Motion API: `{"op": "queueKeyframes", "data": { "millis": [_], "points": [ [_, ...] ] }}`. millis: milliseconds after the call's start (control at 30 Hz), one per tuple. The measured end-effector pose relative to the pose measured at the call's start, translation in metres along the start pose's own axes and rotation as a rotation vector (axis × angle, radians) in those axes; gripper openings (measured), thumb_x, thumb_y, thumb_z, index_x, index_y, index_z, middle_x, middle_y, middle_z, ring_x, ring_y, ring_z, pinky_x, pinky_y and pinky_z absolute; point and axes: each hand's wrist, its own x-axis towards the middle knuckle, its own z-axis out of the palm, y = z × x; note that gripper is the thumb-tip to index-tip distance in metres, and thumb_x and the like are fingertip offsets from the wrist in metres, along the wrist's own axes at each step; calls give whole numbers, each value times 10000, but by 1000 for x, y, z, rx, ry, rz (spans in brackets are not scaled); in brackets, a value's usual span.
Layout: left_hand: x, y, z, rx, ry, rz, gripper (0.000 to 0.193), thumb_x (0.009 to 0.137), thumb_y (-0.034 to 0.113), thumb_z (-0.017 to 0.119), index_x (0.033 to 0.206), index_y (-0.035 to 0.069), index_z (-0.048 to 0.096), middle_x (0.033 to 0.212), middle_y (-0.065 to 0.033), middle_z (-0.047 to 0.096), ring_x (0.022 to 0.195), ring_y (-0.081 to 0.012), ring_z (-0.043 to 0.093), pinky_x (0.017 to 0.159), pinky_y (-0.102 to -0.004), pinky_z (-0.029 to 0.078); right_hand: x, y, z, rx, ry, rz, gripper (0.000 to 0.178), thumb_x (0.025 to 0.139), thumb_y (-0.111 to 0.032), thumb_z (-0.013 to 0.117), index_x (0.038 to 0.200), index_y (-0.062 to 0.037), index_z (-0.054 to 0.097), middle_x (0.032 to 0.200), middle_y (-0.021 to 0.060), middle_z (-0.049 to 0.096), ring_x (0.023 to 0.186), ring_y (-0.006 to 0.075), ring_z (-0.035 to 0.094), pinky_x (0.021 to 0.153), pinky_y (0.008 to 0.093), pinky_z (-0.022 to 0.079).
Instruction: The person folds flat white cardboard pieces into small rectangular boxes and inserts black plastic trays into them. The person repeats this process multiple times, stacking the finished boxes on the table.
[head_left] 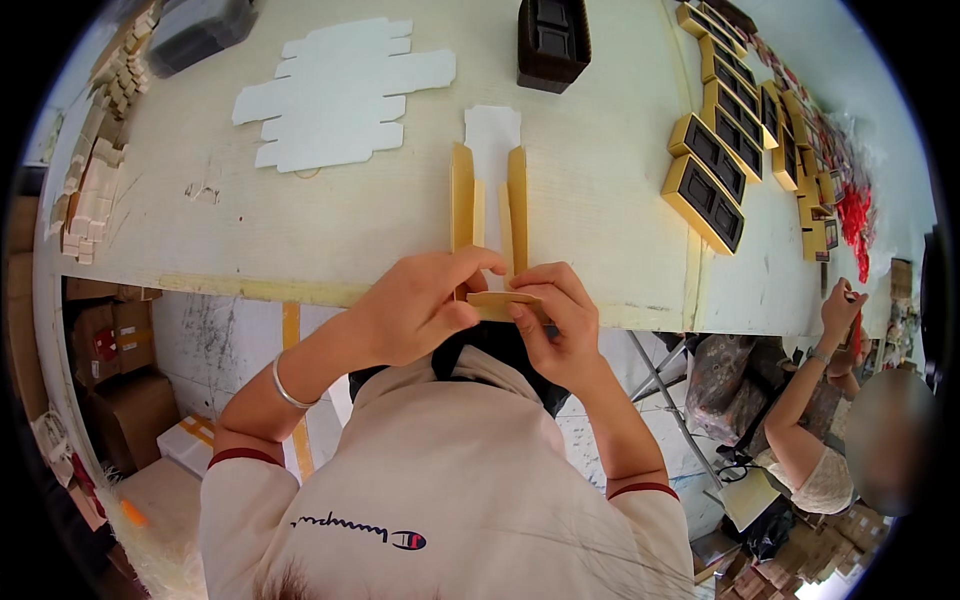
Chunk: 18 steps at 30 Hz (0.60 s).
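Note:
A partly folded cardboard box (463,195) lies lengthwise in front of me at the table's near edge. Its two long gold walls stand up, its inside is white, and its far end flap lies flat. My right hand (558,325) pinches the gold near end flap between thumb and fingers. Around the near left corner curl the thumb and fingers of my left hand (420,305), its index finger reaching over the left wall. The palm hides where that hand touches the cardboard. Farther off to the left lies a flat white die-cut box blank (340,95).
Black plastic inserts (553,40) are stacked at the far middle. Gold boxes with black inserts (708,198) line the right side. Cream folded pieces (95,195) and a grey bin (200,35) stand left. At far right, a co-worker's hand (840,312) is near red material (855,225).

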Motion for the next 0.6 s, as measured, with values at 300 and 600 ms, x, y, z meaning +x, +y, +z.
{"op": "queueKeyframes", "data": {
  "millis": [300,600],
  "points": [
    [-4,-12,29,110,265,120,178,908,81,559,1075,42,510,1190,-138,525,786,-315,603,640,-366,504,3,-10,13,-21,206,85,210,816,43,661,1018,32,604,1170,159,534,695,199,566,596,313,504],
    [-14,-15,31,715,269,352,162,738,101,682,845,11,601,935,-61,584,687,-236,549,574,-316,484,2,-4,0,-651,-136,-244,268,696,-51,623,957,10,612,958,96,554,714,199,500,584,288,396]
  ]
}}
